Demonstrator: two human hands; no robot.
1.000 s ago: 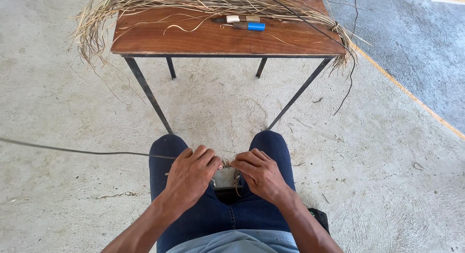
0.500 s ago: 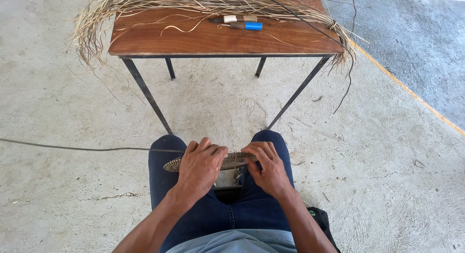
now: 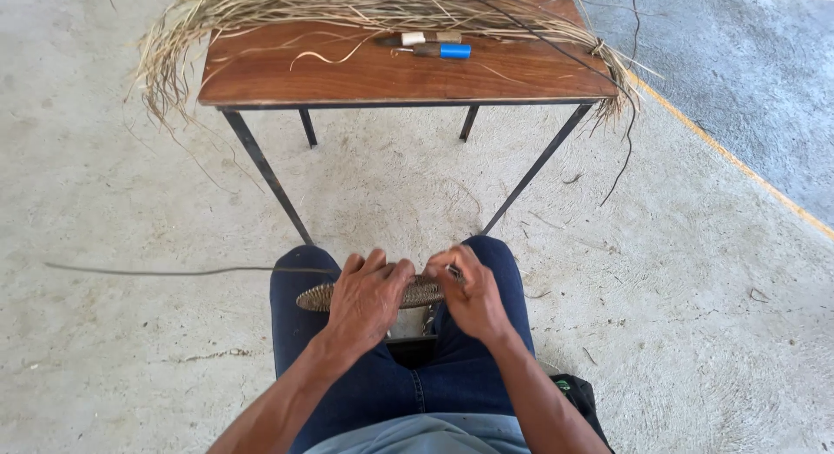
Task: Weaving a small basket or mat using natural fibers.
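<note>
Both hands close on a flat woven fibre disc (image 3: 369,295) held over the lap: left hand (image 3: 369,299) presses its top, right hand (image 3: 469,296) pinches the rim, weaving a strand. Next move likely calls for fresh dried fibres (image 3: 365,6) from the surface (image 3: 382,76) ahead.

The person sat with both bare forearms reaching forward and converging over the lap, the knees in dark blue trousers as landmark. The left hand (image 3: 369,298) lay palm down just behind the left knee, fingers curled and knuckles raised. The right hand (image 3: 472,296) sat just beside it, behind the right knee, fingers bent inward in a pinch toward the left hand.
</note>
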